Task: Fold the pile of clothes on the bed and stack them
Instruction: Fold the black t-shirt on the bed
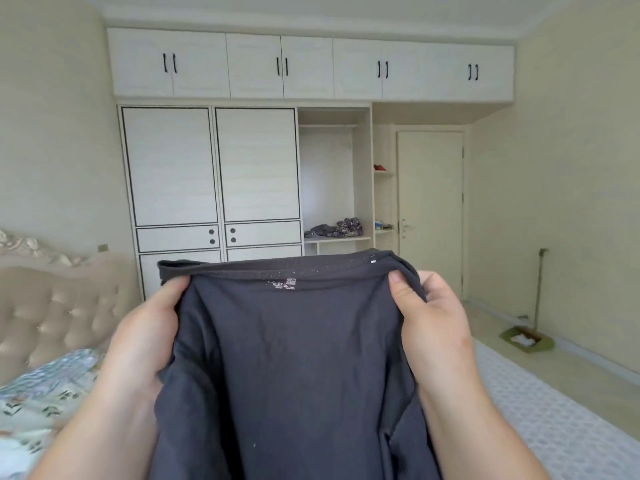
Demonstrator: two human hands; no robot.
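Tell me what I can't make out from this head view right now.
- Clothes pile: hidden behind the held-up dark shirt.
- Shirt's lower part: cut off by the bottom edge.
- Printed neck label: too small to read.
- Fingers of left hand and right hand: mostly behind fabric.

Both forearms are raised in front of the chest. The left hand (145, 327) and the right hand (429, 320) are held level and apart, thumbs on top, fingers curled in a pinch on dark cloth (287, 358).
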